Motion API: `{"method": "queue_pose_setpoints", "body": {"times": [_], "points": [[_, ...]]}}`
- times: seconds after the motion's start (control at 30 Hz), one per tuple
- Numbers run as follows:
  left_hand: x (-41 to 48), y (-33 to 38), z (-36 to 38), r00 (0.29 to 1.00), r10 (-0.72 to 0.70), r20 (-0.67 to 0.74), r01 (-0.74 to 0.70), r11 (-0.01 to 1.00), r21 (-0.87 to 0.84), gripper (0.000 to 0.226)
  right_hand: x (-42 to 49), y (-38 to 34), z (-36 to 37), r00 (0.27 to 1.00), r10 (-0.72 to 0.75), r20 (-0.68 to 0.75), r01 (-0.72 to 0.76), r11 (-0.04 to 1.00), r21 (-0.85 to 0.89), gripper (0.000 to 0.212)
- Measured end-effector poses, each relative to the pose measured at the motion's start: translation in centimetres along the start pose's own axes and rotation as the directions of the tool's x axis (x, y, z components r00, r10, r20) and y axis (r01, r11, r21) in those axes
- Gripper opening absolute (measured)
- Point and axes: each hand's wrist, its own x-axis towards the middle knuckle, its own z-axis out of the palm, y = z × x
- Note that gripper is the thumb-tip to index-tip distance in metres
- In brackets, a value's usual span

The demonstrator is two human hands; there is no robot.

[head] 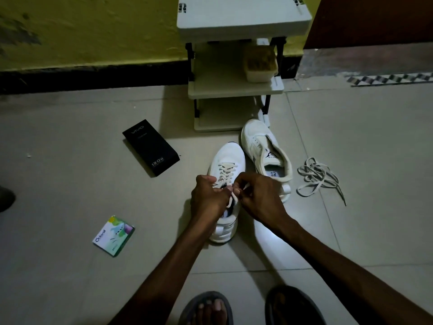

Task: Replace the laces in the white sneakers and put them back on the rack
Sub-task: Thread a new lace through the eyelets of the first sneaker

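Note:
A white sneaker (226, 158) stands on the tiled floor, toe away from me, with a cream lace (225, 171) crossed through its eyelets. My left hand (207, 197) and my right hand (260, 195) meet over its tongue, each pinching a part of the lace near the top eyelets. A second white sneaker (262, 146) without a lace lies just to the right, tilted toward the first. A loose lace (316, 178) lies in a tangle on the floor further right. The white shoe rack (234, 90) stands behind the sneakers against the wall.
A black phone box (150, 147) lies left of the sneakers, and a small Odonil packet (114, 235) nearer me on the left. A tan box (260, 64) sits on the rack's middle shelf. My sandalled feet (253, 308) show at the bottom edge.

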Motion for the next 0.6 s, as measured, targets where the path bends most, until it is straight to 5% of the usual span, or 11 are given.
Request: {"method": "queue_pose_setpoints", "body": {"times": [0.23,0.4,0.47,0.53,0.6], "points": [[0.4,0.4,-0.1,0.999,0.039,-0.020,-0.037,0.994,0.105,0.041,0.7,-1.4,-1.8,0.995,-0.101,0.010,0.102,0.994,-0.038,0.010],[-0.1,1.1,-0.6,0.989,0.147,0.024,-0.146,0.923,0.357,0.030,2.1,-4.8,-6.8,0.956,-0.213,-0.199,0.183,0.970,-0.159,0.020],[-0.3,1.2,-1.3,0.975,0.198,0.101,-0.223,0.861,0.457,0.023,2.8,-5.9,-8.6,0.938,-0.178,-0.298,0.179,0.984,-0.023,0.016],[-0.7,1.7,-2.5,0.943,0.279,0.183,-0.333,0.813,0.477,0.018,3.5,-6.3,-9.4,0.957,0.007,-0.291,0.092,0.941,0.325,0.013],[-1.0,3.1,-4.0,0.904,0.359,0.234,-0.424,0.825,0.373,0.019,3.8,-6.5,-9.1,0.969,0.243,-0.047,-0.121,0.631,0.766,0.016]]}}
